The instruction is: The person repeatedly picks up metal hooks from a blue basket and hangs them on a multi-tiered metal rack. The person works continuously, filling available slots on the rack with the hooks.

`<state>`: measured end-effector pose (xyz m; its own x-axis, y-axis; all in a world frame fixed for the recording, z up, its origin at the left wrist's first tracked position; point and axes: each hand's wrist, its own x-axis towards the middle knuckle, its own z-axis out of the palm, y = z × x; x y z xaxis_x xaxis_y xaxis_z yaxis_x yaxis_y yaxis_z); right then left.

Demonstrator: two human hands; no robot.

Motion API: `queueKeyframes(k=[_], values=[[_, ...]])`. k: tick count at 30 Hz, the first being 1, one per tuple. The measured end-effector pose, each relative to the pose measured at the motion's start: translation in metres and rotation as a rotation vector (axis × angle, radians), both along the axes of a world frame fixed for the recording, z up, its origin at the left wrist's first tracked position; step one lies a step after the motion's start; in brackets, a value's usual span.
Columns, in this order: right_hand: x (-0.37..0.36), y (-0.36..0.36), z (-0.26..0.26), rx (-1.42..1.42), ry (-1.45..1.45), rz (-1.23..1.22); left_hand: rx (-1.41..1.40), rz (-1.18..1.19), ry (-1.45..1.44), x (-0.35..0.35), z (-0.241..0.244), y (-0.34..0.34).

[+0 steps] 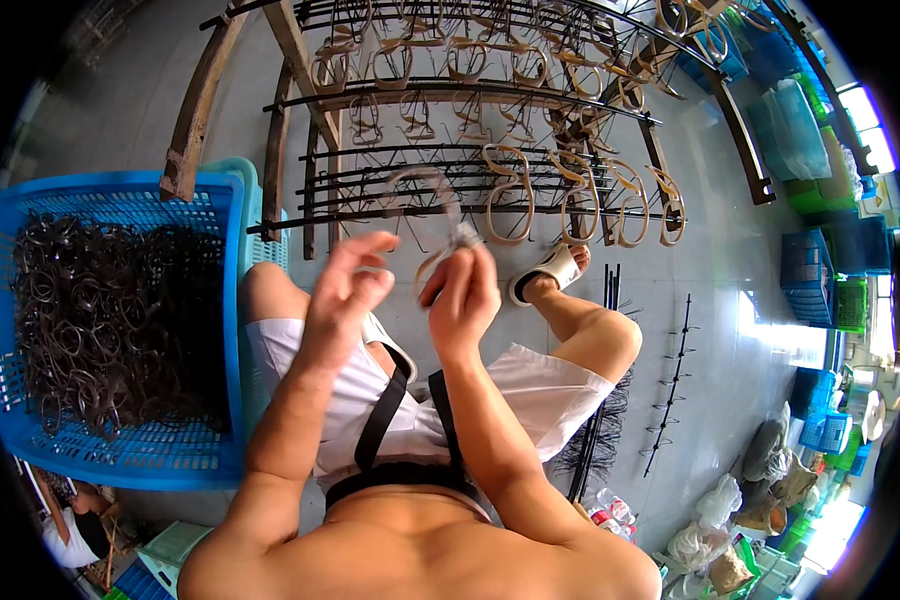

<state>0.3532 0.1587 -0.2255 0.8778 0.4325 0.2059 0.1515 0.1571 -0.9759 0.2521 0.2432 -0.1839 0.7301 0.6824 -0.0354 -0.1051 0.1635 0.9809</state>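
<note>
My right hand [461, 296] is pinched on a pale eyeglass frame [450, 196], blurred by motion, at the middle of the view. To its left, my left hand [349, 289] is raised with fingers apart and nothing seen in it. Just beyond both hands, a black rod [420, 217] with wire hooks lies across a wooden rack. Several beige eyeglass frames [531, 195] hang from the right part of that rod. More rods farther back carry rows of similar frames [467, 64].
A blue plastic basket [234, 337] at the left holds a heap of dark frames. Hooked rods [607, 390] lie on the floor by my right leg, with another rod [667, 390] beyond. Wooden rack posts [202, 97] rise ahead. Crates and bags line the right; a person [75, 525] sits at lower left.
</note>
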Motion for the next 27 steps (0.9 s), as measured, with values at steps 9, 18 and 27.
queueKeyframes(k=[9,18,27], values=[[0.030,0.054,-0.022,-0.187,0.073,-0.386,0.551,0.743,0.986,-0.169,-0.072,0.166],[0.030,0.058,-0.011,0.129,0.400,-0.246,0.618,0.219,1.753,-0.223,-0.168,0.186],[0.038,0.069,-0.003,0.262,0.515,-0.254,0.677,0.123,1.700,-0.223,-0.170,0.189]])
